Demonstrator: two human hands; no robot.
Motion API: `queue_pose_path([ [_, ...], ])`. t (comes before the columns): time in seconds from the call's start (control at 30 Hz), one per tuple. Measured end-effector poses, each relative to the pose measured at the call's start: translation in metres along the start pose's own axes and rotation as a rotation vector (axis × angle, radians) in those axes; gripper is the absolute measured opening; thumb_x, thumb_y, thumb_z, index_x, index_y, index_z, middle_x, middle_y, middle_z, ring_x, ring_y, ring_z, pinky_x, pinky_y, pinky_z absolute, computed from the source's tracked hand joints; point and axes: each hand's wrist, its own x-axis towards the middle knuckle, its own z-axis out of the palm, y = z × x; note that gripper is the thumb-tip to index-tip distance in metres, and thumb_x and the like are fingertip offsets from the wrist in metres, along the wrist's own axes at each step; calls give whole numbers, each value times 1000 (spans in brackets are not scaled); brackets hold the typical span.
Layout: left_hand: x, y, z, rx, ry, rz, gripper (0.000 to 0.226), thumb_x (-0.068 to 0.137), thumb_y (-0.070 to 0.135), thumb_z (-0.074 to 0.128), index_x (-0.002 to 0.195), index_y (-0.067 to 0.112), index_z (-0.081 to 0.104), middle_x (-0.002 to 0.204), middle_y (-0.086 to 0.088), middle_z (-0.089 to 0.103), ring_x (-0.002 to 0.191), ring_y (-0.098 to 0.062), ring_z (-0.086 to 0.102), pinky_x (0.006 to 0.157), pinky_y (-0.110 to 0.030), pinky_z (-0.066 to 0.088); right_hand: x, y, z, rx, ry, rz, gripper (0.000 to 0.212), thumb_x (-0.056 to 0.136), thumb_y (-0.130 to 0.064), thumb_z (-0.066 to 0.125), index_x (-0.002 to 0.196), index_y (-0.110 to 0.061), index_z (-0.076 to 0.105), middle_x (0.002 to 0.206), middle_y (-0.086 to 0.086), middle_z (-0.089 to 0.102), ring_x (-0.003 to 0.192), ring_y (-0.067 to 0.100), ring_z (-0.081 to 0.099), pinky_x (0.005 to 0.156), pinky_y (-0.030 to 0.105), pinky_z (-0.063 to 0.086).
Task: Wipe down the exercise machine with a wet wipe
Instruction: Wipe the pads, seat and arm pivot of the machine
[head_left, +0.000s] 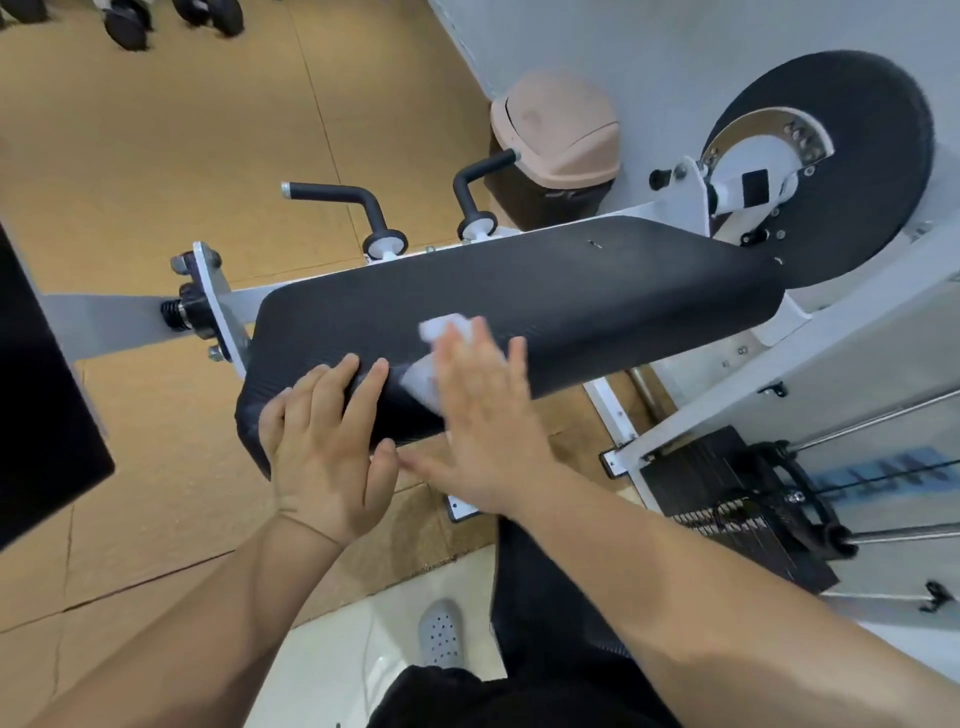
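Note:
A long black padded bench (571, 296) of the white-framed exercise machine (769, 332) runs across the middle of the view. My right hand (483, 410) lies flat on the pad's near side, fingers spread, pressing a white wet wipe (441, 332) against it; the wipe shows beyond my fingertips and beside my palm. My left hand (322, 441) rests on the pad's near-left end, fingers curled over its edge, holding nothing else. The right hand is blurred.
Two black handles (358, 202) stick up behind the pad. A pink-lidded bin (561, 145) stands by the wall, a large black disc (841, 156) to its right. A weight stack with cables (748, 499) sits at right. Another black pad (36, 405) is at left.

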Motion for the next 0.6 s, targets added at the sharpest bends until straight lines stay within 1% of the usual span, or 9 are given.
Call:
queue_pose_path([
  [0.07, 1, -3, -3, -114, 21, -11, 68, 84, 38, 39, 142, 7, 56, 143, -16, 56, 130, -40, 50, 104, -54, 34, 2, -16, 5, -80, 4, -118, 102, 96, -78, 21, 163, -8, -9, 172, 13, -10, 158, 32, -15, 125, 62, -3],
  [0.13, 1, -6, -8, -273, 67, -18, 66, 88, 36, 36, 142, 3, 55, 143, -16, 56, 131, -38, 52, 106, -52, 37, 2, -1, 8, -119, 46, -148, 99, 97, -76, 27, 164, -11, -4, 173, 11, -7, 159, 30, -11, 125, 61, -8],
  [0.17, -1, -10, -12, -317, 93, -10, 65, 90, 36, 36, 141, 1, 55, 144, -17, 54, 131, -38, 51, 108, -51, 37, -1, 13, 9, -129, 69, -111, 99, 96, -75, 31, 165, -12, -1, 173, 11, -5, 159, 30, -8, 124, 60, -11],
  [0.23, -13, -21, -18, -309, 139, -25, 62, 92, 34, 38, 140, 0, 56, 145, -21, 51, 132, -39, 48, 111, -49, 34, -10, 49, 7, -147, 97, 76, 100, 94, -75, 32, 165, -10, 4, 173, 13, -1, 159, 32, -4, 124, 62, -10],
  [0.33, -37, -39, -22, -326, 195, -149, 61, 86, 26, 41, 137, -4, 55, 142, -24, 49, 130, -40, 46, 111, -50, 34, -20, 79, 1, -149, 30, 351, 101, 96, -78, 15, 163, -5, -3, 172, 17, -6, 158, 36, -9, 124, 67, 1],
  [0.4, -48, -44, -21, -458, 179, -187, 63, 84, 19, 40, 140, -7, 50, 146, -22, 45, 137, -35, 42, 115, -51, 33, -13, 60, 0, -113, 43, 365, 104, 94, -80, 7, 162, -1, -6, 171, 21, -9, 157, 39, -11, 125, 63, -1],
  [0.43, -52, -45, -21, -535, 167, -192, 63, 85, 18, 38, 143, -7, 47, 149, -19, 44, 140, -29, 40, 118, -49, 32, -8, 39, 0, -96, 48, 299, 105, 94, -80, 6, 161, 0, -6, 170, 22, -9, 157, 40, -12, 126, 61, -4],
  [0.5, -55, -47, -21, -679, 180, -219, 63, 91, 23, 34, 148, -3, 42, 152, -6, 44, 142, -18, 39, 117, -43, 34, 4, -16, 4, -57, 29, 42, 105, 95, -79, 13, 162, -1, -6, 170, 22, -9, 157, 40, -12, 125, 59, -9],
  [0.6, -55, -51, -29, -872, 185, -274, 64, 98, 41, 32, 152, 6, 39, 153, 5, 45, 143, -16, 42, 116, -41, 37, 20, -95, 12, -138, -15, -324, 107, 96, -76, 29, 160, -2, -14, 170, 20, -12, 157, 38, -14, 125, 56, -14],
])
